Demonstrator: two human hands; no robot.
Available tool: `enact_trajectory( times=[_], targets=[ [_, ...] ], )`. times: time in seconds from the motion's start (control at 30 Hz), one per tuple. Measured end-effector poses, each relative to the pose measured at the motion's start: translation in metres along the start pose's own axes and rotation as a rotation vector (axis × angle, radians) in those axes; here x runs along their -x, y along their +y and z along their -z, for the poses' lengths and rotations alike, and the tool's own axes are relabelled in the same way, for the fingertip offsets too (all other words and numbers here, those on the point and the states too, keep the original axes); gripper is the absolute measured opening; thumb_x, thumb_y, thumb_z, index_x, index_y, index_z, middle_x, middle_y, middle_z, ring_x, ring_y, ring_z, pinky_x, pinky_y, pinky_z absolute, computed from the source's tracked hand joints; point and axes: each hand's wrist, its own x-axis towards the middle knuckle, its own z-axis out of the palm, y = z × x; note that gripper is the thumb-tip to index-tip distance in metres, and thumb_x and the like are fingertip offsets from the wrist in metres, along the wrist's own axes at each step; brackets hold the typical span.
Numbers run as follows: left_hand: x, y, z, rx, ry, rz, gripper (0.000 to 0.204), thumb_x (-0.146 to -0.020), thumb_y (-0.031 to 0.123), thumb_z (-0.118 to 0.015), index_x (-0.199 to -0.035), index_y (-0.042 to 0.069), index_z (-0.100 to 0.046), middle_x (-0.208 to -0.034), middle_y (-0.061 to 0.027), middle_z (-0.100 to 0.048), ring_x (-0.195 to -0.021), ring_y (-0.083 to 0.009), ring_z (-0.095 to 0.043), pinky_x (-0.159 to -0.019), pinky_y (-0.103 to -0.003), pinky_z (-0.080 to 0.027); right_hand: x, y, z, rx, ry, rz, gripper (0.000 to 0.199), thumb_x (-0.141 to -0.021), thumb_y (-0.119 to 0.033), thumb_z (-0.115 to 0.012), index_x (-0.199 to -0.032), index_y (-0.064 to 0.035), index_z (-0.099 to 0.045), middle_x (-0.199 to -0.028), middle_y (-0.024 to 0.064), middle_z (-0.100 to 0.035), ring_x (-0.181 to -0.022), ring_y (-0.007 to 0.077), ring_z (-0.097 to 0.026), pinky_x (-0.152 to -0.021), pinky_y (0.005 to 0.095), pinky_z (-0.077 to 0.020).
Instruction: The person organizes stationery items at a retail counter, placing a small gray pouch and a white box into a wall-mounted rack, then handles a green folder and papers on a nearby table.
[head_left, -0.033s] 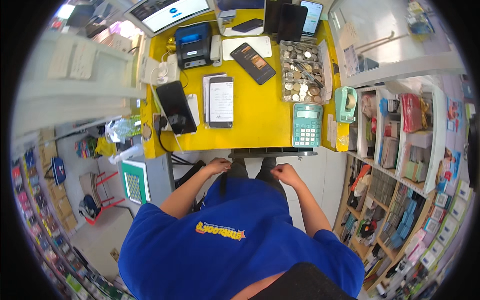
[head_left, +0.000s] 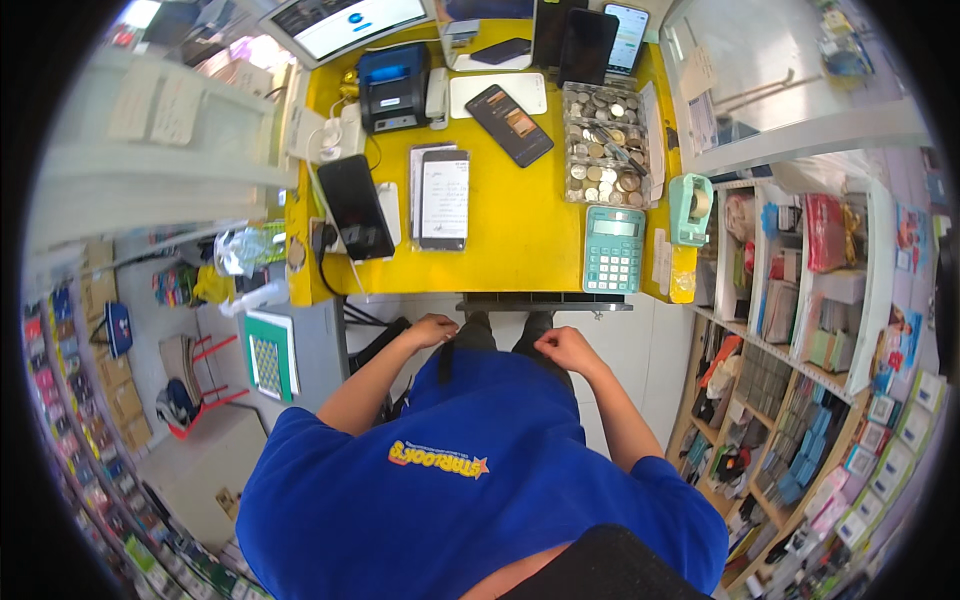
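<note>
My left hand (head_left: pixel 433 331) is by my left thigh, below the desk's front edge. Its fingers are loosely curled, and nothing shows in them. Over my right thigh, my right hand (head_left: pixel 566 348) is closed with the fingers bent in, also with no visible object. Nearest in front of them is the yellow desk (head_left: pixel 520 262). On it lie a phone-shaped item with a handwritten sheet (head_left: pixel 444 200), a dark phone on a stand (head_left: pixel 355 208), a lit phone (head_left: pixel 509 125) lying askew, and a teal calculator (head_left: pixel 613 250).
Clear boxes of coins (head_left: pixel 604 140) stand at the desk's right, with a mint tape dispenser (head_left: pixel 690 210) beyond. A black small printer (head_left: pixel 392 88) and a screen (head_left: pixel 345 25) are at the back left. Packed shelves (head_left: pixel 775 400) rise at right; a red-framed chair (head_left: pixel 200 385) stands left.
My hands stay in nearly the same place and pose. The view has shifted very slightly; the things on the desk keep their places.
</note>
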Motion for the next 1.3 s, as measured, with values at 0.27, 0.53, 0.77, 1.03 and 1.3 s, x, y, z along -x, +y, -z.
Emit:
enact_trajectory(
  times=[0.27,0.53,0.77,1.03,1.3],
  targets=[
    [0.104,0.147,-0.021,0.129,0.530,-0.510,0.028,-0.100,0.022,-0.064,-0.104,-0.005,-0.070,-0.095,-0.0149,-0.075,-0.089,-0.0252,-0.072,-0.086,-0.034,-0.055,-0.018,-0.132,0.048,-0.016,-0.005,0.394,0.030,-0.093,-0.028,-0.069,-0.100,0.0003,-0.076,-0.084,0.0156,-0.074,-0.075,0.0262,-0.071,-0.076,0.0377,-0.0553],
    [0.028,0.230,0.044,-0.163,1.342,-0.434,0.089,-0.078,0.034,-0.085,-0.147,0.000,-0.040,-0.142,-0.0242,-0.048,-0.133,-0.0462,-0.044,-0.112,-0.053,-0.038,-0.104,-0.162,0.045,0.050,0.235,0.488,0.035,-0.093,-0.026,-0.066,-0.114,0.0007,-0.073,-0.097,0.0206,-0.076,-0.090,0.0324,-0.074,-0.084,0.0404,-0.0558],
    [0.012,0.216,0.053,-0.144,1.342,-0.611,0.080,-0.076,0.031,-0.086,-0.139,0.000,-0.049,-0.132,-0.0231,-0.055,-0.125,-0.0432,-0.051,-0.108,-0.050,-0.042,-0.174,-0.196,0.023,-0.187,0.437,0.397,0.041,-0.096,-0.024,-0.067,-0.125,0.0053,-0.068,-0.094,0.0098,-0.074,-0.076,0.0157,-0.068,-0.066,0.0307,-0.0543],
    [-0.002,0.221,0.048,0.554,1.153,-0.508,0.059,-0.080,0.021,-0.080,-0.131,-0.001,-0.061,-0.123,-0.0258,-0.068,-0.116,-0.0412,-0.065,-0.101,-0.046,-0.051,-0.147,-0.212,0.046,-0.476,0.248,0.066,0.038,-0.099,-0.022,-0.066,-0.127,0.0036,-0.064,-0.107,0.0086,-0.071,-0.091,0.0202,-0.069,-0.072,0.0336,-0.0578],
    [0.024,0.230,0.022,0.936,0.417,-0.525,0.052,-0.097,0.035,-0.068,-0.135,0.000,-0.061,-0.125,-0.0171,-0.070,-0.111,-0.0282,-0.069,-0.096,-0.041,-0.054,-0.086,-0.195,0.048,-0.673,0.242,0.190,0.039,-0.107,-0.020,-0.058,-0.137,0.0049,-0.056,-0.129,0.0128,-0.067,-0.116,0.0206,-0.065,-0.101,0.0346,-0.0508]
  ],
)
